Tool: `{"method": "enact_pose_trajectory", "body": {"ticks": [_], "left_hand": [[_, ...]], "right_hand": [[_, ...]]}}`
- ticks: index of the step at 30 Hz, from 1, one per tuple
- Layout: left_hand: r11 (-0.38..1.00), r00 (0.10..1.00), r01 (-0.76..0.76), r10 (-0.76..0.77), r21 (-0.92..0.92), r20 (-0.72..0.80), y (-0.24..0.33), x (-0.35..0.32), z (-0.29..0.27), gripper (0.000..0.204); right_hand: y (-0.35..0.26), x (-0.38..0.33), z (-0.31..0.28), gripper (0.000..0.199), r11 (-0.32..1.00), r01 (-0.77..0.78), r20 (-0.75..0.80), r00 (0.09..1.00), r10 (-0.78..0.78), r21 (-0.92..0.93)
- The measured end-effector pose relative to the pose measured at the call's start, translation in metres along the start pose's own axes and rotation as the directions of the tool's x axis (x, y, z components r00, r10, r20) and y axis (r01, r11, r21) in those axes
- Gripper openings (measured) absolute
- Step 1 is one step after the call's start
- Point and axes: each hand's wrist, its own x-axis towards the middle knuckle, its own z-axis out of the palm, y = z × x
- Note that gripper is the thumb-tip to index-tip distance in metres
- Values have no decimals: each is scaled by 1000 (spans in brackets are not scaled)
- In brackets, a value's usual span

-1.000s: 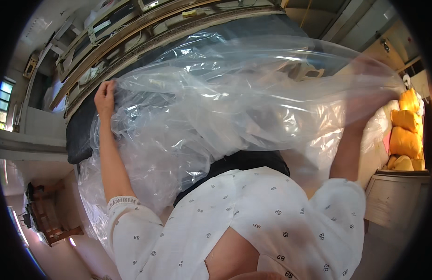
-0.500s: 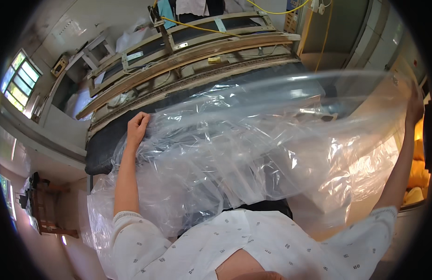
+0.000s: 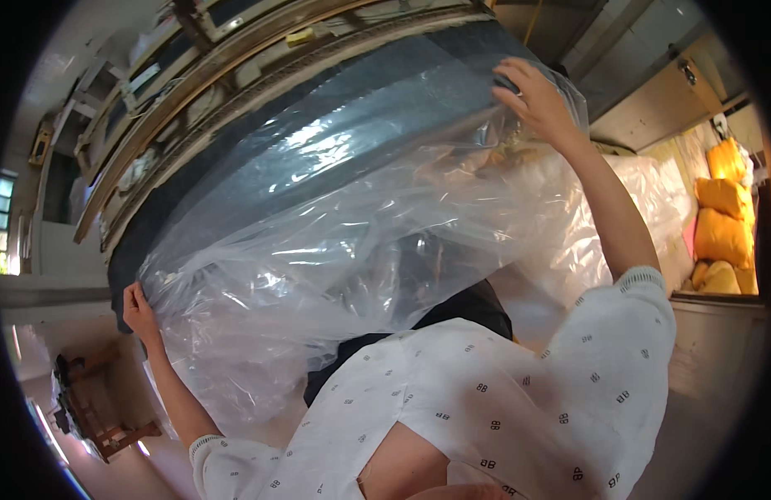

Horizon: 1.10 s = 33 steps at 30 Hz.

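Right hand (image 3: 537, 102), grip unclear, now farther inward; clear, crinkled plastic sheeting (image 3: 352, 221) lies flatter over dark-grey worktop (image 3: 156, 193), left hand (image 3: 140, 312) pinching it.

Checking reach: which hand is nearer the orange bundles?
Right. The right hand is left of the bundles; the left hand is farther left, across the plastic.

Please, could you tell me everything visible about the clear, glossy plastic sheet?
The clear, glossy plastic sheet looks thin and see-through, with bright glints. Its far part lies fairly smooth over the long, dark grey table; its near part is crumpled in loose folds. The bare left hand pinches its left edge. The bare right hand is at its far right; whether it grips the sheet I cannot tell.
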Motion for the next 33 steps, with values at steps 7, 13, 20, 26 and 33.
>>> {"method": "enact_pose_trajectory", "body": {"ticks": [7,13,20,26,33], "left_hand": [[984,994,31,-11,175,-113,6,7,8,22],[995,994,29,-19,99,-105,8,7,9,20],[992,975,20,-46,-123,-216,-54,-11,-35,18],[992,959,121,-123,-24,-254,-20,-72,-108,18],[782,851,509,-519,-360,74,-16,-161,-81,18]], "right_hand": [[16,42,0,35,947,194,-118,966,-230,-255],[19,99,49,23,833,-247,240,960,142,495],[-23,118,78,29,938,-311,-5,949,315,153],[-36,124,73,31,950,-275,142,957,254,148],[-14,143,97,12,896,98,13,993,-115,432]]}}
